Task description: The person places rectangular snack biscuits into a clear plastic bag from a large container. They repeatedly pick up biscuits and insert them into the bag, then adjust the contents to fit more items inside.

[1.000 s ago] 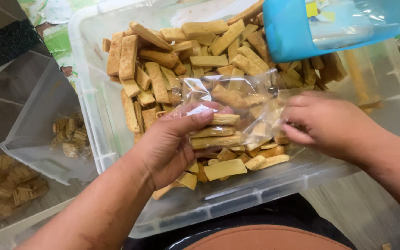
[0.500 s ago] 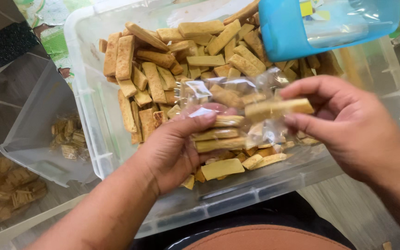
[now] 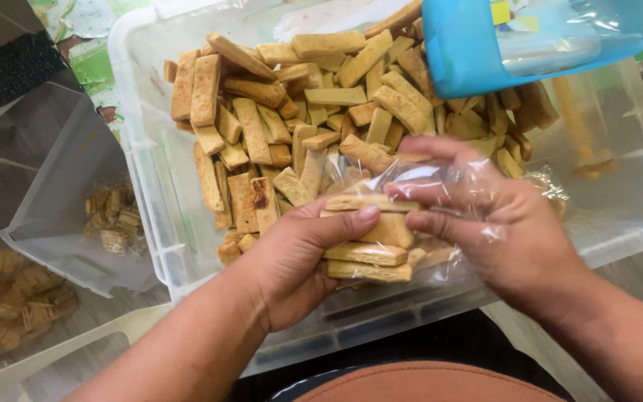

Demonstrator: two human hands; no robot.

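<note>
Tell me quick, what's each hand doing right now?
Left hand: closed on the stack of biscuit sticks, thumb on top.
Right hand: holding the clear bag around the stack, fingers curled.

Pale wood-look floor (image 3: 638, 279), second clear tub (image 3: 61, 223) at left, even daylight

Golden-brown biscuit sticks (image 3: 262, 134) – clear bag (image 3: 440, 186) – bright blue scoop (image 3: 470, 52)

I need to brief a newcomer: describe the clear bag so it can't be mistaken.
Start at the big clear tub of tan biscuit sticks. At its near edge, the left hand and right hand grip a clear bag. Only its sticks lie neatly stacked.
</note>
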